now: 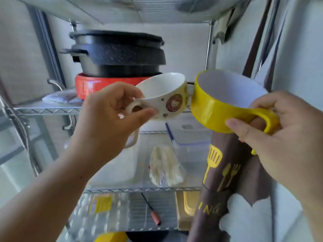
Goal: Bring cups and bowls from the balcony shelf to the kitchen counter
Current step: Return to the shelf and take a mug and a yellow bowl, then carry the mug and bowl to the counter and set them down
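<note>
Both cups are already lifted clear of the wire shelf (47,110), just before its front edge. The white cup (162,96) is held at its handle by the left hand (111,116), the yellow cup (227,102) likewise by the right hand (272,135); the rims nearly touch, mouths tilted toward the wearer.

White cartoon-sticker cup (163,96) and yellow cup (225,105), both empty, tilted, held by handles, side by side.

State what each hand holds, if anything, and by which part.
The left hand holds the white cartoon-print cup by its handle. The right hand holds the yellow cup by its handle, fingers through the loop.
</note>
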A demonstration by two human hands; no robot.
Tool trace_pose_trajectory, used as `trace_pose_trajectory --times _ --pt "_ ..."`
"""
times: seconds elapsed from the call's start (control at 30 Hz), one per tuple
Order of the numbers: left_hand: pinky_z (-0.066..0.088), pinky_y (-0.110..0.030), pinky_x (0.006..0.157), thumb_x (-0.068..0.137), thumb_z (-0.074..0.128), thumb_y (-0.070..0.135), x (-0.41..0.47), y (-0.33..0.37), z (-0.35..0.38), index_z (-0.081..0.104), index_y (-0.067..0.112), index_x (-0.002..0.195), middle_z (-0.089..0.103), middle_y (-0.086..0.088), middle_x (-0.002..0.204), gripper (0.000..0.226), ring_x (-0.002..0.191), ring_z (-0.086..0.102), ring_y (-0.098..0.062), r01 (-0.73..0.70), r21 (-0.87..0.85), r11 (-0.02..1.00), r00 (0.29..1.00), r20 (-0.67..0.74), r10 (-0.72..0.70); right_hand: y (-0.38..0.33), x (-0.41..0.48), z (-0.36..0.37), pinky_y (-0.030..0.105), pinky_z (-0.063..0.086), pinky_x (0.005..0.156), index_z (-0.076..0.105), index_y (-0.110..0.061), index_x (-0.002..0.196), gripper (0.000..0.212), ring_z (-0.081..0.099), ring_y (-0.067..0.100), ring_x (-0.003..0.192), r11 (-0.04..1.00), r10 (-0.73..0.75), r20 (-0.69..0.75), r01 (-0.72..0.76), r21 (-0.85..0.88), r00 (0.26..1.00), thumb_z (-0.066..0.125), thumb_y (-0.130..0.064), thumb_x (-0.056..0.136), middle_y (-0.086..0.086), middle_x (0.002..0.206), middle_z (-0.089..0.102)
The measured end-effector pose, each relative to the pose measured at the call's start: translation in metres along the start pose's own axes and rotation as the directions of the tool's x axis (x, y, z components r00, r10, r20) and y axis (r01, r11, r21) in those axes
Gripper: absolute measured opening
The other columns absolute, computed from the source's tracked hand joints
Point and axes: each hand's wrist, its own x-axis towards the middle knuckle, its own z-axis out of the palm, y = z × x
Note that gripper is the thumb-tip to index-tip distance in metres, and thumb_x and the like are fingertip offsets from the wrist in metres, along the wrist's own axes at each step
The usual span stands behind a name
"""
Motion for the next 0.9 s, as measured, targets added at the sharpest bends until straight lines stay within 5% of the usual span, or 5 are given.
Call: trace_pose_trajectory --times 0.27,0.37,0.47,0.77,0.9 --pt "0.055 -0.018 0.062 0.065 0.075 0.054 -0.134 -0.051 0.061 0.063 0.038 0.086 0.073 0.02 0.084 0.029 0.069 0.07 -0.002 0.309 0.027 0.951 0.919 0.25 -0.306 0.055 -0.128 0.007 0.015 0.044 0.051 0.056 -0.036 0.08 0.037 0.06 0.011 0.06 0.962 0.268 0.227 -0.245 -0.125 0.936 0.069 -0.065 0.061 -0.019 0.076 0.065" --pt "0.048 -0.007 0.061 0.067 0.073 0.055 -0.173 -0.058 0.082 0.061 0.04 0.087 0.071 0.026 0.085 0.028 0.068 0.069 0.003 0.379 0.067 0.923 0.866 0.325 -0.38 0.075 -0.167 0.002 0.009 0.042 0.052 0.057 -0.035 0.08 0.037 0.061 0.008 0.064 0.916 0.395 0.255 -0.359 -0.177 0.883 0.066 -0.065 0.059 -0.019 0.077 0.065" --pt "0.052 -0.013 0.062 0.066 0.073 0.056 -0.209 -0.062 0.101 0.06 0.043 0.087 0.07 0.025 0.087 0.027 0.072 0.069 -0.002 0.445 0.082 0.892 0.808 0.392 -0.439 0.089 -0.2 -0.007 -0.001 0.038 0.054 0.057 -0.034 0.081 0.041 0.06 -0.003 0.065 0.872 0.483 0.251 -0.435 -0.222 0.839 0.077 -0.063 0.06 -0.023 0.082 0.064" --pt "0.048 -0.006 0.061 0.065 0.064 0.061 -0.278 -0.048 0.132 0.056 0.048 0.084 0.069 0.023 0.079 0.024 0.079 0.065 0.006 0.464 0.168 0.87 0.588 0.677 -0.444 0.09 -0.285 -0.037 0.0 0.038 0.052 0.058 -0.037 0.081 0.029 0.06 -0.005 0.055 0.75 0.656 0.159 -0.612 -0.251 0.738 0.069 -0.059 0.064 -0.024 0.081 0.066" --pt "0.048 -0.009 0.058 0.067 0.068 0.055 -0.294 -0.032 0.156 0.055 0.048 0.081 0.06 0.036 0.099 0.02 0.081 0.062 0.009 0.433 0.164 0.886 0.476 0.794 -0.379 0.081 -0.318 -0.062 0.001 0.038 0.052 0.059 -0.034 0.086 0.034 0.058 -0.005 0.058 0.657 0.733 0.063 -0.681 -0.324 0.678 0.069 -0.058 0.064 -0.022 0.087 0.065"
